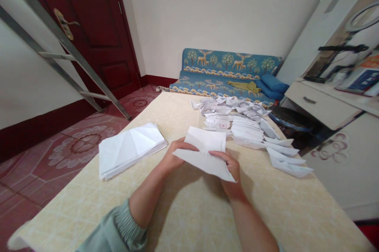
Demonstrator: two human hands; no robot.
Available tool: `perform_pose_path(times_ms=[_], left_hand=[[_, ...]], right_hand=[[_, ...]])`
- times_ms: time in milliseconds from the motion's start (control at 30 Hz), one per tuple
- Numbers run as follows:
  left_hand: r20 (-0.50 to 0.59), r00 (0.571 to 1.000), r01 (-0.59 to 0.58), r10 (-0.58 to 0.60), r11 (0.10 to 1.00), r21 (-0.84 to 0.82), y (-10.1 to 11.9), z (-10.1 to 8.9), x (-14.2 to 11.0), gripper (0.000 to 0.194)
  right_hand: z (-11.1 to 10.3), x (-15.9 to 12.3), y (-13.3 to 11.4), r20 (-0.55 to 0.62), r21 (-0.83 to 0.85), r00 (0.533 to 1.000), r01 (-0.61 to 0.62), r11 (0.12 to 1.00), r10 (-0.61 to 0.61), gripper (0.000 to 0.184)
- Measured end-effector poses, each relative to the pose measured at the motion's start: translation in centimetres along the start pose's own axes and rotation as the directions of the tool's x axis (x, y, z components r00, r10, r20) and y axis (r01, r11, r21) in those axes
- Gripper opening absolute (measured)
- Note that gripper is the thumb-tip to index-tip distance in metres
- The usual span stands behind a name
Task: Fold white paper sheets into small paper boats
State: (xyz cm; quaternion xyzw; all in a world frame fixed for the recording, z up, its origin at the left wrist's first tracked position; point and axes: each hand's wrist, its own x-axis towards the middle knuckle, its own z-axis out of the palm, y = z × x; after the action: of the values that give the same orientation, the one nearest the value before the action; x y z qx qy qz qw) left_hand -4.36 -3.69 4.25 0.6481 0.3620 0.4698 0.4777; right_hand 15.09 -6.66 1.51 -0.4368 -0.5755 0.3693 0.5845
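Note:
Both my hands hold one partly folded white sheet of paper point(205, 150) just above the yellowish table point(183, 212). My left hand point(174, 157) pinches the sheet's left edge, fingers closed on it. At the right lower edge, my right hand point(231, 169) grips it with the thumb on top. A stack of flat white sheets point(128, 149) lies to the left of my hands. Folded white paper pieces point(266, 141) lie in a row to the right, reaching toward the table's far right corner.
A pile of crumpled and printed papers point(225, 108) sits at the table's far end. Beyond it is a blue patterned sofa point(227, 72). A white cabinet point(322, 106) with appliances stands right, a metal ladder point(68, 50) and dark red door point(94, 27) left.

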Motion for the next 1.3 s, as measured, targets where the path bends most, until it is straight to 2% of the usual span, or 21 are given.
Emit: perform_pose_path(times_ms=[67, 133, 200, 300, 467, 533, 767, 867, 1033, 1167, 1233, 1300], left_hand=[[-0.030, 0.999, -0.028, 0.031, 0.995, 0.092, -0.2, 0.0, 0.0, 0.020], [-0.095, 0.995, 0.002, 0.009, 0.994, 0.111, -0.6, 0.1, 0.0, 0.026], [-0.156, 0.988, 0.036, -0.020, 0.994, 0.102, -1.0, 0.3, 0.0, 0.032], [-0.184, 0.982, 0.063, -0.044, 0.993, 0.098, -1.3, 0.5, 0.0, 0.031], [-0.150, 0.964, 0.209, -0.218, 0.975, -0.078, -1.3, 0.8, 0.1, 0.033], [-0.143, 0.959, 0.225, -0.245, 0.964, -0.140, -1.4, 0.8, 0.1, 0.032], [-0.173, 0.973, 0.147, -0.153, 0.988, -0.045, -1.7, 1.0, 0.2, 0.022], [-0.144, 0.982, 0.106, -0.121, 0.989, -0.106, -1.7, 1.0, 0.2, 0.023], [-0.144, 0.984, 0.081, -0.109, 0.978, -0.190, -2.2, 0.7, 0.3, 0.018], [-0.105, 0.988, 0.085, -0.110, 0.974, -0.212, -2.4, 0.5, 0.2, 0.020], [-0.062, 0.991, 0.108, -0.122, 0.974, -0.197, -2.3, 0.4, 0.1, 0.019], [0.003, 0.995, 0.101, -0.102, 0.984, -0.150, -2.2, 0.3, 0.0, 0.026]], right_hand=[[0.2, 0.2, 0.5, -0.038, -0.012, 0.999, -0.009, 1.000, 0.008, 0.019], [0.4, 0.4, 1.0, -0.125, 0.015, 0.991, -0.044, 0.999, 0.046, 0.025], [0.5, 0.5, 1.3, -0.145, 0.002, 0.987, -0.076, 0.997, 0.075, 0.031], [0.3, 0.4, 1.5, -0.152, -0.040, 0.982, -0.118, 0.992, 0.111, 0.032], [-0.1, 0.3, 1.2, -0.172, -0.135, 0.983, -0.083, 0.987, 0.059, 0.029], [-0.1, 0.3, 1.1, -0.151, -0.117, 0.987, -0.069, 0.991, 0.051, 0.028], [0.0, 0.4, 2.1, -0.141, 0.223, 0.980, -0.106, 0.969, 0.139, 0.026], [0.1, 0.6, 2.4, -0.154, 0.321, 0.978, -0.082, 0.944, 0.138, 0.030], [0.2, 0.7, 2.5, -0.127, 0.402, 0.974, -0.120, 0.908, 0.186, 0.009], [0.3, 0.5, 2.5, -0.158, 0.447, 0.973, -0.082, 0.891, 0.169, 0.016], [0.3, 0.5, 2.4, -0.132, 0.433, 0.983, -0.055, 0.900, 0.124, 0.018], [0.3, 0.5, 2.2, -0.096, 0.400, 0.990, -0.057, 0.915, 0.104, 0.017]])
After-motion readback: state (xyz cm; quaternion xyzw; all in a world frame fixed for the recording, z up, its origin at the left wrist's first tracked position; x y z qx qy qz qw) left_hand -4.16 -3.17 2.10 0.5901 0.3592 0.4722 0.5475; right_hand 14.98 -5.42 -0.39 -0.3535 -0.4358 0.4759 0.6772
